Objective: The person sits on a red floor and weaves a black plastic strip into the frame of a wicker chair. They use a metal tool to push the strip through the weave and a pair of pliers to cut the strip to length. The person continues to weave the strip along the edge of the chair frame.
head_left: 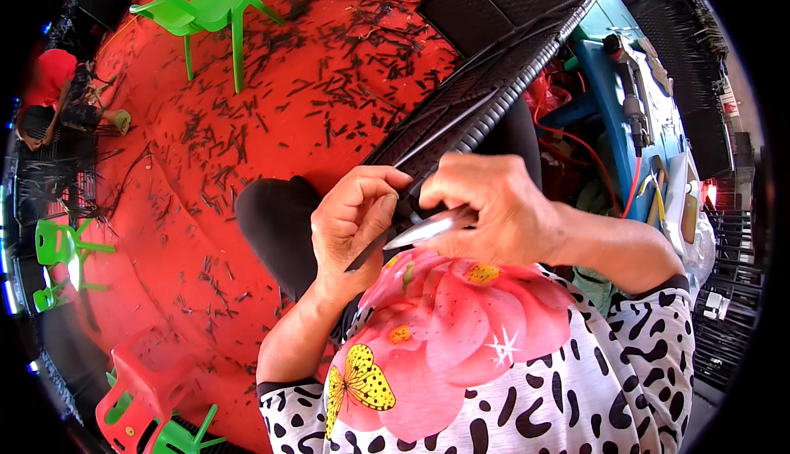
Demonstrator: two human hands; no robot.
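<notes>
In the head view, the left hand [354,220] has its thumb and fingers pinched narrow, seemingly on a dark strip [363,257], while the right hand [498,211] is curled around a shiny metal blade [424,230], its handle hidden. The black woven frame [502,10] slants away just beyond the hands, between the dark-trousered legs, above a red floor [271,129] littered with black scraps [341,84]. The frame looks stiff and fairly light, best gripped by its ribbed edge [514,92]; the strip seems thin, springy and perhaps slippery, best pinched near its end.
</notes>
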